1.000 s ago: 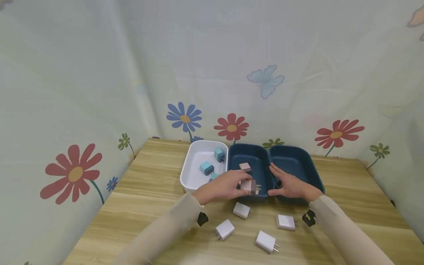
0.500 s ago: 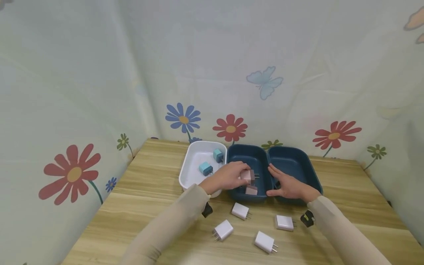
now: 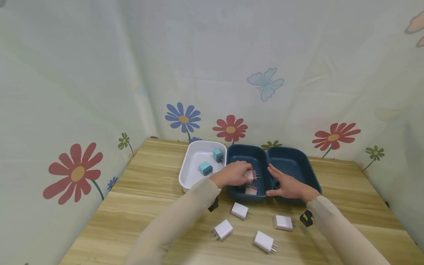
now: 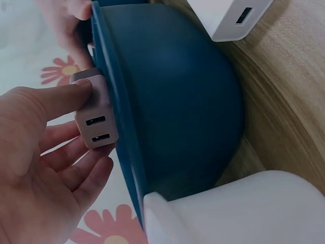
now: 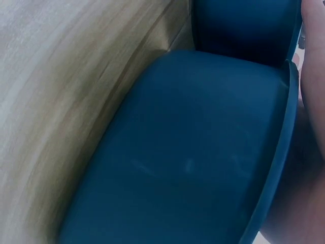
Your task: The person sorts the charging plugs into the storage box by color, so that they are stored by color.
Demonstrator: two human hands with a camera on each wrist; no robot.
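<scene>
My left hand (image 3: 233,173) pinches a pink charger plug (image 4: 96,117) between thumb and fingers, over the middle dark blue box (image 3: 246,151). In the left wrist view its two USB ports show, right by the box's rim. The prongs point right in the head view. Just nearer inside the same box lies another pink charger (image 3: 251,190). My right hand (image 3: 288,186) rests at the rims where the middle box meets the right dark blue box (image 3: 294,158), its fingers extended and thumb spread to the near side. In the right wrist view only part of that hand (image 5: 315,91) shows.
At the left stands a white box (image 3: 192,176) with teal chargers (image 3: 205,168) in it. Several white chargers (image 3: 240,210) lie scattered on the wooden table (image 3: 132,206) in front of the boxes. A flowered cloth (image 3: 212,73) hangs behind.
My left hand has moved slightly away from me with the pink charger, deeper over the middle box, uncovering the nearer pink charger. My right hand has stayed at the rims.
</scene>
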